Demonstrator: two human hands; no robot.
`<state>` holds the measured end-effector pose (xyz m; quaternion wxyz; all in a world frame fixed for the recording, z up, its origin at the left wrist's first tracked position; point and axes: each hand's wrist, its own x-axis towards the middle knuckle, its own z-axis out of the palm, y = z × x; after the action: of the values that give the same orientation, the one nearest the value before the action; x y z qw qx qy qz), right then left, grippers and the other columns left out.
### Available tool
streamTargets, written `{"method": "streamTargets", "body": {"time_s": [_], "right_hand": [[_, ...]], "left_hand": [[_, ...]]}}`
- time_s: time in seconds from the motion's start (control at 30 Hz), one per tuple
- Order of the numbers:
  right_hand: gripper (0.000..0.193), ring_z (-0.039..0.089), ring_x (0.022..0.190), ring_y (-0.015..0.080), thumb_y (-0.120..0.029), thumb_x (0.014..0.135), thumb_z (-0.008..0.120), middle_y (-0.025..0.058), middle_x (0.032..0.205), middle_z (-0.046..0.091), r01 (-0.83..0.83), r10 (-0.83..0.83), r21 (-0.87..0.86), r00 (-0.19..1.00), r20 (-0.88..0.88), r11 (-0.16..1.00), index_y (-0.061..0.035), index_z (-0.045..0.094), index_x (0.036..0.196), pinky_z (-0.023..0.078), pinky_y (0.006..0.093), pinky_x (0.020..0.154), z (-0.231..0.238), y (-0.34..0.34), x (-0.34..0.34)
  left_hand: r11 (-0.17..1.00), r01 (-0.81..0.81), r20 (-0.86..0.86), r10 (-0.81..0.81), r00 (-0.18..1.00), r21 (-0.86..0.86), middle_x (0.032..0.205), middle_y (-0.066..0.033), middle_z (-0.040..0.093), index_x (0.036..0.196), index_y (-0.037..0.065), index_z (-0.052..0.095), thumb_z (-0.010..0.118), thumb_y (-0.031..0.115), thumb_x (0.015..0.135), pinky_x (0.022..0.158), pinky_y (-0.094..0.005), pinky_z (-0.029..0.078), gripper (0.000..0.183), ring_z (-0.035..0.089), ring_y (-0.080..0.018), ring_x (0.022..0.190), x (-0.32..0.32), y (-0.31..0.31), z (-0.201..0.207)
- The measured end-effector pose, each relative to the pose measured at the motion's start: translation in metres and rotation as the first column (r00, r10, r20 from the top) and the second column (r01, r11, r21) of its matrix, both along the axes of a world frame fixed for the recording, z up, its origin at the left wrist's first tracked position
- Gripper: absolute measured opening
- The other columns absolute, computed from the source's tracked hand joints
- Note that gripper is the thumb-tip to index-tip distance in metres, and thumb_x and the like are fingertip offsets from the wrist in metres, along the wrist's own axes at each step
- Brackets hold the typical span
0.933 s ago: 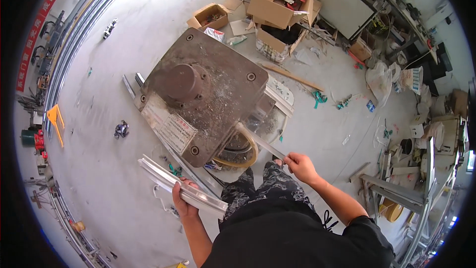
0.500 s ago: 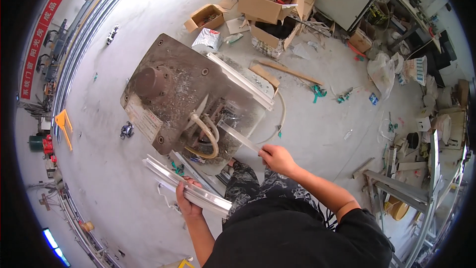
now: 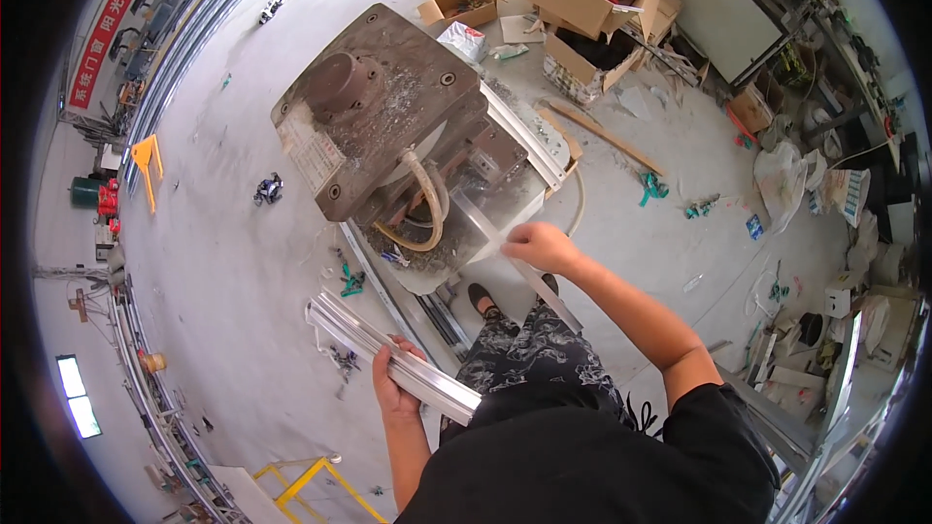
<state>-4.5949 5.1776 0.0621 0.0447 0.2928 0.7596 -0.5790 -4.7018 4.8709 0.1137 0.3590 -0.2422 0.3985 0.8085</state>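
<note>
My right hand (image 3: 540, 246) is closed around the middle of a thin, flat, silvery strip (image 3: 557, 303). The strip's far end lies close to the machine's work area, and its near end sticks out past my hand above my legs. Low on the left, my left hand (image 3: 398, 383) grips a bundle of long white and silver metal profiles (image 3: 442, 390), their ends pointing up and left. In front of me stands a heavy brown-grey machine (image 3: 403, 63) with a round boss, a looped pale hose (image 3: 439, 209) and metal chips scattered on top.
A pale profile (image 3: 524, 141) leans along the machine's right side. Cardboard boxes (image 3: 573, 0) stand behind it, and a wooden stick (image 3: 607, 136) lies on the floor. Green scraps (image 3: 652, 189) are to the right. A yellow frame (image 3: 301, 483) stands at lower left, metal frames (image 3: 791, 427) at lower right.
The view has shifted, so the machine sits higher and further right. My right hand, earlier at the strip's near end, now grips its middle, and more strip shows. The left hand still holds the bundle.
</note>
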Motion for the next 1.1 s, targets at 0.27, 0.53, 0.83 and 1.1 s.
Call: {"method": "streamTargets", "body": {"time_s": [0.27,0.53,0.83,1.1], "right_hand": [[0.022,0.06,0.074,0.0323,-0.026,0.076,0.063,0.0146,0.074,0.063,-0.033,0.009,0.204,0.993,0.115,0.979,-0.0061,0.067,0.085,0.047,0.0403,0.068,-0.007,-0.013,0.017],[0.017,0.061,0.078,0.0195,-0.016,0.082,0.055,0.0077,0.085,0.064,0.192,-0.206,0.214,0.978,0.043,0.958,-0.0067,0.068,0.089,0.049,0.0341,0.07,0.068,-0.029,0.128],[0.019,0.057,0.067,0.0144,-0.01,0.086,0.057,0.0073,0.075,0.053,0.252,-0.196,-0.434,0.966,0.169,0.865,-0.0002,0.045,0.098,0.051,0.0286,0.061,0.07,-0.053,0.135],[0.022,0.056,0.057,0.0159,-0.009,0.091,0.047,0.0072,0.067,0.055,0.359,-0.423,-0.411,0.903,-0.074,0.838,-0.0019,0.048,0.112,0.044,0.03,0.054,0.055,-0.069,0.109]], "left_hand": [[0.989,0.146,-0.029,-0.145,0.989,0.034,0.084,-0.0095,0.057,0.099,0.0,0.053,0.063,0.019,0.081,0.071,-0.035,0.053,0.029,0.06,-0.0225,0.078,-0.007,-0.006,0.001],[0.984,0.172,-0.013,-0.172,0.985,0.043,0.081,-0.0092,0.056,0.096,-0.001,0.053,0.062,0.02,0.081,0.07,-0.0344,0.052,0.028,0.059,-0.0227,0.074,-0.025,-0.01,-0.01],[0.976,0.219,-0.049,-0.219,0.974,-0.001,0.078,-0.0102,0.058,0.097,-0.001,0.053,0.063,0.019,0.081,0.069,-0.0348,0.052,0.028,0.059,-0.023,0.07,-0.035,0.002,0.0],[0.984,0.175,-0.053,-0.175,0.983,0.005,0.079,-0.0101,0.057,0.097,-0.001,0.052,0.064,0.018,0.08,0.069,-0.0338,0.052,0.029,0.059,-0.0229,0.071,-0.037,-0.002,0.001]]}}
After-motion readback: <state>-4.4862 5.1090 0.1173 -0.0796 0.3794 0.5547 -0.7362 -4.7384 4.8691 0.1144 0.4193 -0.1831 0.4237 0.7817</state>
